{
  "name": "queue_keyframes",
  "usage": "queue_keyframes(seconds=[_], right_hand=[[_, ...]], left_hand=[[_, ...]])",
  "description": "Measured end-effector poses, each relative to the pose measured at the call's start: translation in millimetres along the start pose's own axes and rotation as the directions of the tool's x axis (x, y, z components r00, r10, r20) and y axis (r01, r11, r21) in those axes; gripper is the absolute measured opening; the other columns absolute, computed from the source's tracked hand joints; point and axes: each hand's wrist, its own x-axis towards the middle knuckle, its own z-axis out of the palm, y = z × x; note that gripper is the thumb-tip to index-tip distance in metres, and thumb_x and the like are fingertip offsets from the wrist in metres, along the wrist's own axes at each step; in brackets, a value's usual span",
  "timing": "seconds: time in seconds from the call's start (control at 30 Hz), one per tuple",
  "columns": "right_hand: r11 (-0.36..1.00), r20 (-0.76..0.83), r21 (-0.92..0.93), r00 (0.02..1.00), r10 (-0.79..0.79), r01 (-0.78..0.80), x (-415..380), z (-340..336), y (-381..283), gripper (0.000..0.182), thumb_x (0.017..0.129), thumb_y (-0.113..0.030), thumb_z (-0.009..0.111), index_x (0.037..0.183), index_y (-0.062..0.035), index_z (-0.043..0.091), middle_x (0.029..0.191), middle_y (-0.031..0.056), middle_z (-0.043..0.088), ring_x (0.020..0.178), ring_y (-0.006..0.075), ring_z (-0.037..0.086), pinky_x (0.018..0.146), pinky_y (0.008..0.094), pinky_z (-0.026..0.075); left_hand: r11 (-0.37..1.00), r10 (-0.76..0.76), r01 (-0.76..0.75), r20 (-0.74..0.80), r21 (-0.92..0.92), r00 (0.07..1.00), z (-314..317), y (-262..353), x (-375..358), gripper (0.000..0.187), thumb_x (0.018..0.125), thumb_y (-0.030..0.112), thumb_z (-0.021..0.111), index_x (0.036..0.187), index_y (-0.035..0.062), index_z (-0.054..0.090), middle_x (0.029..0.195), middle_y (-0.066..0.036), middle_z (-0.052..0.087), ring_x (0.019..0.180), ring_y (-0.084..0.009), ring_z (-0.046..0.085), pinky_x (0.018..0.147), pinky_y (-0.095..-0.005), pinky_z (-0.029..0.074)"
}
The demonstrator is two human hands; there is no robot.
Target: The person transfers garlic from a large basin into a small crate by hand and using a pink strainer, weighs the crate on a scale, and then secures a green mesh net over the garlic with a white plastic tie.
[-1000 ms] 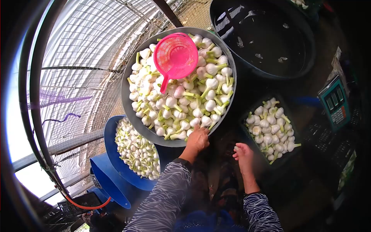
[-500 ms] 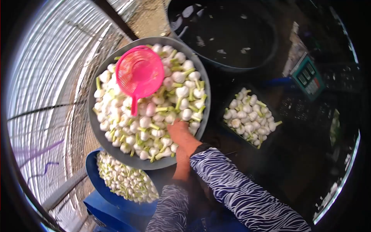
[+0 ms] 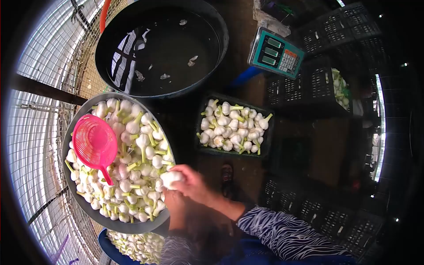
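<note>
A white garlic bulb (image 3: pixel 172 179) is gripped in my right hand (image 3: pixel 193 184), just over the right rim of a wide grey basin (image 3: pixel 152 226). My left hand (image 3: pixel 175 204) is right below the bulb at the same rim, its fingers blurred and partly hidden, so I cannot tell whether it also grips. Many garlic bulbs (image 3: pixel 132 168) with short green stems fill the basin. On top of them at the left lies a pink strainer (image 3: pixel 95 141), its handle pointing down.
A black crate (image 3: pixel 265 152) heaped with garlic stands right of the basin. Beyond are a dark tub of water (image 3: pixel 176 90) and a teal scale (image 3: pixel 277 54). Stacked black crates (image 3: pixel 304 88) line the right. A blue container (image 3: pixel 108 249) of smaller bulbs sits below.
My right hand has come up from among the bulbs and now holds a garlic bulb at the basin's edge. My view has turned right, so the basin appears further left.
</note>
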Motion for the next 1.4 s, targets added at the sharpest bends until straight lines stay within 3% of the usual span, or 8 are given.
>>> queue_keyframes(seconds=[0.1, 0.2, 0.33, 0.47, 1.07, 1.17, 1.23, 1.4], right_hand=[[0.942, -0.356, 0.306, 0.901, 0.248, -0.139, -15, -86, -33, 0.033, 0.084, -0.028, 0.053, 0.103, -0.0015, 0.052, 0.073, 0.0098, 0.060, 0.041, 0.0083, 0.045, 0.035, 0.0162, 0.032], [0.888, -0.564, 0.448, 0.737, 0.372, -0.105, -22, -179, -20, 0.036, 0.086, -0.035, 0.048, 0.099, -0.0021, 0.055, 0.066, 0.0117, 0.059, 0.037, 0.0113, 0.042, 0.034, 0.0205, 0.032], [0.736, -0.531, 0.665, 0.616, 0.582, -0.123, -12, -294, 36, 0.053, 0.084, -0.055, 0.047, 0.115, -0.0119, 0.045, 0.071, 0.0122, 0.062, 0.046, 0.0119, 0.049, 0.041, 0.0269, 0.037], [0.757, -0.586, 0.569, 0.488, 0.647, -0.321, -18, -340, 56, 0.060, 0.085, -0.056, 0.046, 0.127, -0.0154, 0.036, 0.074, 0.0127, 0.063, 0.051, 0.0126, 0.054, 0.041, 0.0256, 0.039], [0.725, -0.544, 0.244, 0.528, 0.652, -0.644, -192, -329, 111, 0.041, 0.088, -0.031, 0.054, 0.119, -0.0046, 0.047, 0.071, 0.0082, 0.060, 0.042, 0.0106, 0.050, 0.035, 0.0219, 0.036], [0.719, -0.557, 0.199, 0.527, 0.642, -0.666, -195, -343, 117, 0.039, 0.087, -0.029, 0.055, 0.117, -0.0046, 0.048, 0.071, 0.0075, 0.060, 0.041, 0.0103, 0.049, 0.035, 0.0219, 0.037], [0.718, -0.556, 0.188, 0.530, 0.640, -0.670, -196, -349, 119, 0.038, 0.087, -0.029, 0.055, 0.116, -0.0047, 0.048, 0.071, 0.0071, 0.060, 0.041, 0.0101, 0.049, 0.036, 0.0221, 0.037], [0.679, -0.551, 0.203, 0.491, 0.675, -0.705, -204, -359, 127, 0.036, 0.084, -0.026, 0.060, 0.112, -0.0059, 0.053, 0.069, 0.0042, 0.060, 0.042, 0.0096, 0.050, 0.038, 0.0231, 0.039]], left_hand=[[0.999, 0.053, -0.053, -0.085, 0.008, 0.995, 2, 0, 1, 0.019, 0.069, 0.010, 0.057, 0.086, 0.0031, 0.060, 0.087, -0.018, 0.059, 0.090, -0.0371, 0.053, 0.088, -0.0426, 0.041], [0.995, -0.078, 0.077, 0.010, 0.067, 0.997, 18, -12, -1, 0.026, 0.064, 0.007, 0.057, 0.089, 0.0026, 0.060, 0.091, -0.015, 0.060, 0.101, -0.0364, 0.051, 0.091, -0.0421, 0.042], [0.998, -0.024, 0.029, -0.083, 0.061, 0.996, 25, -22, -3, 0.028, 0.066, 0.011, 0.060, 0.092, 0.0014, 0.059, 0.095, -0.018, 0.060, 0.098, -0.0371, 0.053, 0.090, -0.0429, 0.042], [0.982, -0.014, 0.037, -0.129, 0.185, 0.992, 35, -34, -4, 0.030, 0.069, 0.017, 0.065, 0.094, 0.0012, 0.059, 0.096, -0.019, 0.060, 0.097, -0.0362, 0.055, 0.088, -0.0420, 0.044], [0.993, -0.024, 0.039, -0.136, 0.112, 0.990, 18, -16, 2, 0.027, 0.073, 0.019, 0.062, 0.096, 0.0074, 0.063, 0.090, -0.017, 0.063, 0.086, -0.0370, 0.057, 0.078, -0.0423, 0.047], [0.913, -0.274, 0.271, 0.035, -0.306, 0.961, 8, -6, 3, 0.028, 0.072, 0.020, 0.062, 0.097, 0.0074, 0.063, 0.091, -0.018, 0.062, 0.086, -0.0370, 0.057, 0.078, -0.0422, 0.047], [0.997, 0.073, -0.068, -0.115, 0.044, 0.991, 19, -26, 3, 0.028, 0.071, 0.020, 0.062, 0.096, 0.0074, 0.063, 0.090, -0.017, 0.062, 0.085, -0.0370, 0.057, 0.076, -0.0423, 0.047], [0.996, -0.091, 0.090, -0.066, -0.016, 0.994, 4, 4, 4, 0.027, 0.071, 0.020, 0.062, 0.094, 0.0070, 0.063, 0.088, -0.017, 0.062, 0.084, -0.0367, 0.058, 0.074, -0.0422, 0.047]])
